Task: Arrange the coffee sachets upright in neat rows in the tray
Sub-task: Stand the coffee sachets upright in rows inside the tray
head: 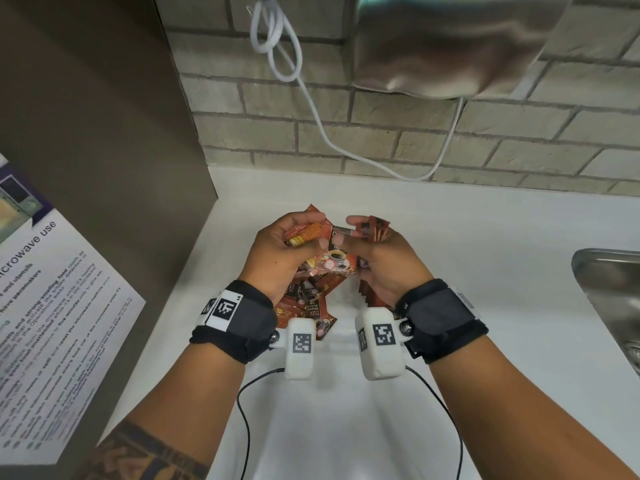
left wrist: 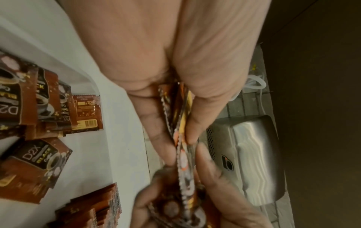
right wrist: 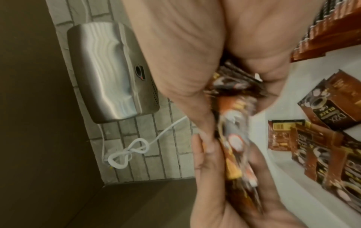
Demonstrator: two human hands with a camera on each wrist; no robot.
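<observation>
Both hands hover together over a white tray on the counter. My left hand grips a small stack of brown-orange coffee sachets. My right hand holds another bunch of sachets edge-up, and its thumb and fingers also pinch a sachet shared between the hands. In the left wrist view, the left hand clamps the stack edge-on. Loose sachets lie flat in the tray, and an upright row stands beside them. The right hand shows blurred sachets in its grip.
A steel sink lies at the right edge. A metal wall unit and a looped white cable hang on the brick wall behind. A brown cabinet side with a microwave notice stands to the left.
</observation>
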